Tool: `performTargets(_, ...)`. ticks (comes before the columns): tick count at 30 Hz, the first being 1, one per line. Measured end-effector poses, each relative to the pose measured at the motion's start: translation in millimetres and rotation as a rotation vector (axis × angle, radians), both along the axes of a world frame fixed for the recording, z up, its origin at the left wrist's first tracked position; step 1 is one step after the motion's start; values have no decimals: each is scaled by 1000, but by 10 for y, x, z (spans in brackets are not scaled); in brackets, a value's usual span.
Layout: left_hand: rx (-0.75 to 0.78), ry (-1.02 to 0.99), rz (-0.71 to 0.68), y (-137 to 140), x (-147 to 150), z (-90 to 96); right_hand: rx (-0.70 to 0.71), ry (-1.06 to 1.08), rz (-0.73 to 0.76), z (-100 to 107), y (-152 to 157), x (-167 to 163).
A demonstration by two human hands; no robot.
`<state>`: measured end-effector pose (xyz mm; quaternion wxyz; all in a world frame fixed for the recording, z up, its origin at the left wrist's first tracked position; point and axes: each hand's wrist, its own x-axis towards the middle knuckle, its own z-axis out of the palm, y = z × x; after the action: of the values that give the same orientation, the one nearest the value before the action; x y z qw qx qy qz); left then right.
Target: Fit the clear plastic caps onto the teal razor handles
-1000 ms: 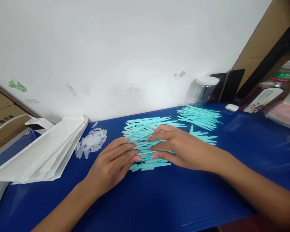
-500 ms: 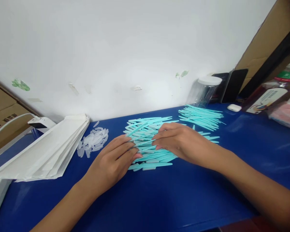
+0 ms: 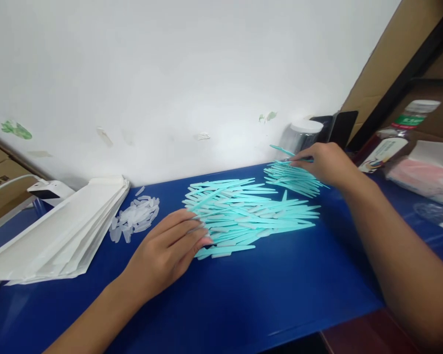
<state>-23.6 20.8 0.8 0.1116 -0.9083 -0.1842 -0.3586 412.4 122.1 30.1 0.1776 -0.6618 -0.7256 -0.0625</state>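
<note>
Pinches one stick (image 3: 278, 148) in the right hand (image 3: 327, 160), thumb and fingers closed together on it, free end pointing left and slightly up over the small pile (image 3: 295, 181). Has the left hand (image 3: 166, 248) half curled at the left end of the big pile (image 3: 251, 211), fingertips against the ends there, thumb close beside them; cannot tell if gripping any.

Lies in a wide, overlapping spread just right of the left hand, in the big pile's case, and nearer the body than the right hand. Leaves only a narrow strip of blue surface (image 3: 243, 290) between the two piles.

To the left of and beyond the left hand, a heap of clear bits (image 3: 135, 219), with a gap before the fingers. Farther left, white bags (image 3: 66, 228), edges fanned, close beside the bits.

Just beyond the right hand, the jar (image 3: 302, 135), near the wall (image 3: 162, 73), so tight room that way. To the right of the right hand, the bottle (image 3: 384, 142), then the pink pack (image 3: 424, 172).

Nearer the body than both hands, a broad open stretch reaching the front edge (image 3: 299, 330).
</note>
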Motion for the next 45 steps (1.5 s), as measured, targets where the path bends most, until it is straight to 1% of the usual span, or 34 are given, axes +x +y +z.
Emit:
performTargets(4, -5, -19, -24, -57, 31, 5, -27, -3, -5, -141, 76, 65)
performTargets(7, -5, -30, -28, -57, 23, 17, -29, 7, -2, -198, 113, 121)
performTargets(10, -4, -46, -31, -64, 34, 18, -2, 27, -11, -181, 118, 140)
performTargets(13, 1, -55, -24, -71, 51, 0, 67, 113, 19, -83, 27, -41)
performTargets(15, -3, -50, -21, -71, 57, -17, 123, 279, 136, 9, -113, -312)
performTargets(16, -8, -47, -24, -71, 60, -24, 105, 367, 242, 52, -201, -476)
performTargets(18, -23, -42, -35, -71, 64, -35, 27, 480, 532, 111, -390, -809)
performTargets(20, -38, -40, -45, -77, 70, -39, -5, 460, 746, 117, -554, -1078)
performTargets(22, -45, -33, -42, -87, 80, -38, -37, 410, 859, 73, -664, -1243)
performTargets(25, -34, -26, -35, -111, 97, -32, -105, 352, 945, -24, -733, -1340)
performTargets(28, -44, -15, -47, -143, 115, -28, -158, 342, 982, -74, -753, -1371)
performTargets(33, -94, 26, -68, -198, 149, -31, -187, 360, 1008, -44, -767, -1393)
performTargets(40, -128, 17, -95, -210, 228, 11, -134, 354, 973, -48, -753, -1381)
performTargets(45, -131, 29, -104, -215, 252, 21, -116, 308, 959, -20, -734, -1328)
